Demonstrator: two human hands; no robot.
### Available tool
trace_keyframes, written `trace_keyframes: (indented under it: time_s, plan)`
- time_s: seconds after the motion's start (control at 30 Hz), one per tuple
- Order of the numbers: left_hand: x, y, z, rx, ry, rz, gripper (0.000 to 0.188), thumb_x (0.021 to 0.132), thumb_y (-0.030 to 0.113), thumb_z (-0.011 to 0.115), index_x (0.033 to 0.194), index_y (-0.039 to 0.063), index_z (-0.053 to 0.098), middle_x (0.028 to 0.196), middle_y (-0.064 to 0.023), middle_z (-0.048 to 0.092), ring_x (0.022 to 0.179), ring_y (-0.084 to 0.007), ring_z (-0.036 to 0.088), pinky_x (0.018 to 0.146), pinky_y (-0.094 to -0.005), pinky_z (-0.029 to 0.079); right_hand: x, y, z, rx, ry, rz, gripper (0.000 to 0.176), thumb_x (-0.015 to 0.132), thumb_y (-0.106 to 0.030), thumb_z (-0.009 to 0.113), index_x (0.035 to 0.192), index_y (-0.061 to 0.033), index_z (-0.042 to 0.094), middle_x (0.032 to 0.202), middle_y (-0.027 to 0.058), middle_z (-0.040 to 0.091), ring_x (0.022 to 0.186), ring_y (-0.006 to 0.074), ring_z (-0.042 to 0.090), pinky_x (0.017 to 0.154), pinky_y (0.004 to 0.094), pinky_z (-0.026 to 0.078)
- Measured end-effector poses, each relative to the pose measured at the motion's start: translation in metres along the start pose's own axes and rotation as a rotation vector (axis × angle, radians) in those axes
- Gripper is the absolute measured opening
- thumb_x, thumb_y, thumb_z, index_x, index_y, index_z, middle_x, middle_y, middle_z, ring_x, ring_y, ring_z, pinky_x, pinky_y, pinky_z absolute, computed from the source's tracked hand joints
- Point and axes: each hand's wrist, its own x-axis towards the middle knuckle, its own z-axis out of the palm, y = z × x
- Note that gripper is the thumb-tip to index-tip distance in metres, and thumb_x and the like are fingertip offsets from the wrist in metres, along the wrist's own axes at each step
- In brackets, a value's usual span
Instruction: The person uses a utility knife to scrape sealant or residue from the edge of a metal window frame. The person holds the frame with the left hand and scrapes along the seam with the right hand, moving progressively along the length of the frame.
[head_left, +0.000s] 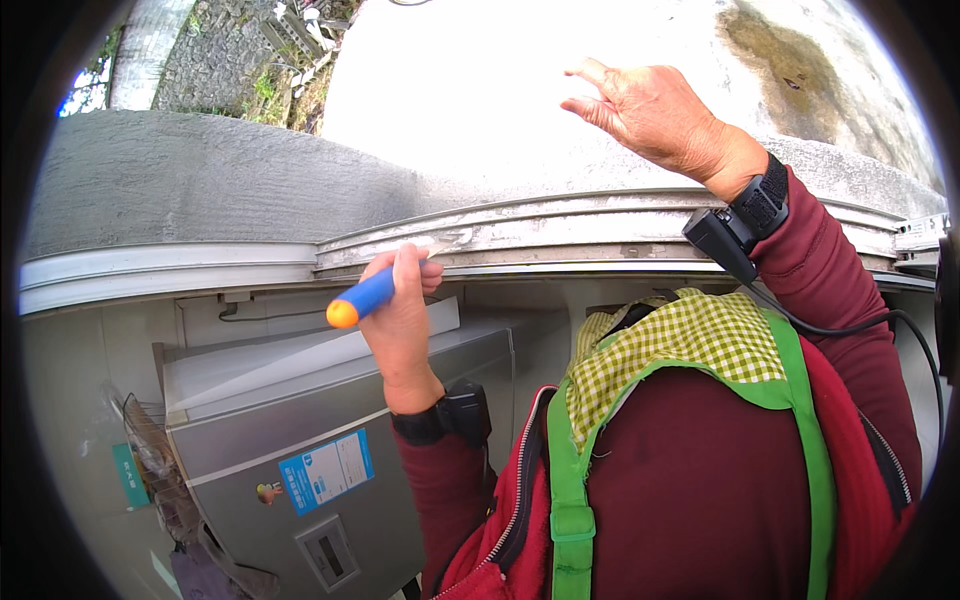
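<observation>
My left hand (401, 307) is closed around the blue handle (369, 298) of a hand tool with an orange butt end. Its narrow, light-coloured tip (448, 243) reaches the dirty window track (540, 229); whether it is a blade or bristles is hard to tell. My right hand (652, 112) hangs over the bright ledge (480, 97) outside the window, thumb and forefinger apart, holding nothing. White residue and grime mark the grooves of the track.
Below the window on the left stands a grey refrigerator (367, 409) with a label and a sheet on top. A wire rack (146, 442) with bags is beside it. A black cable (847, 328) runs from my right wrist device. Outside lies a stone-paved strip (214, 56).
</observation>
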Motion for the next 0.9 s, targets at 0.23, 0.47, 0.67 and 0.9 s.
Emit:
trace_keyframes:
  time_s: [0.23, 0.47, 0.67, 0.9]
  plan:
    - [0.02, 0.006, -0.007, 0.109, -0.137, -0.103, 0.027, 0.091, 0.026, 0.064, 0.084, -0.001, 0.067, 0.066, -0.007, 0.064, 0.059, -0.0115, 0.059, 0.059, -0.0247, 0.048, 0.002, -0.003, -0.006, 0.0, -0.124, 0.062, 0.052, 0.098, -0.05, 0.047, 0.121, -0.0059, 0.061, 0.098, 0.0163, 0.07, 0.084, 0.0341, 0.067, 0.074, 0.0426, 0.055]
    - [-0.003, -0.029, 0.0, -0.015, -0.06, 0.061, 0.026, 0.093, 0.023, 0.06, 0.086, -0.001, 0.066, 0.068, -0.0065, 0.063, 0.061, -0.0141, 0.06, 0.06, -0.0267, 0.049, 0.001, -0.003, -0.007, 0.028, -0.17, 0.106, 0.051, 0.098, -0.05, 0.047, 0.119, -0.0062, 0.062, 0.097, 0.0165, 0.07, 0.083, 0.0347, 0.067, 0.073, 0.0431, 0.054]
    - [-0.032, -0.069, 0.017, -0.14, 0.077, 0.116, 0.024, 0.093, 0.022, 0.058, 0.092, -0.001, 0.065, 0.075, -0.0087, 0.065, 0.068, -0.0167, 0.061, 0.071, -0.0296, 0.05, 0.001, -0.004, -0.005, 0.018, -0.142, 0.084, 0.052, 0.098, -0.05, 0.047, 0.12, -0.0058, 0.061, 0.096, 0.0166, 0.07, 0.083, 0.0351, 0.067, 0.073, 0.0433, 0.054]
    - [-0.039, -0.073, 0.03, -0.312, 0.116, 0.164, 0.024, 0.096, 0.021, 0.056, 0.102, -0.001, 0.062, 0.089, -0.0113, 0.067, 0.082, -0.0176, 0.062, 0.079, -0.03, 0.05, 0.0, -0.004, -0.005, 0.016, -0.145, 0.093, 0.052, 0.098, -0.051, 0.047, 0.121, -0.0056, 0.061, 0.093, 0.0173, 0.07, 0.082, 0.0345, 0.067, 0.072, 0.0421, 0.054]
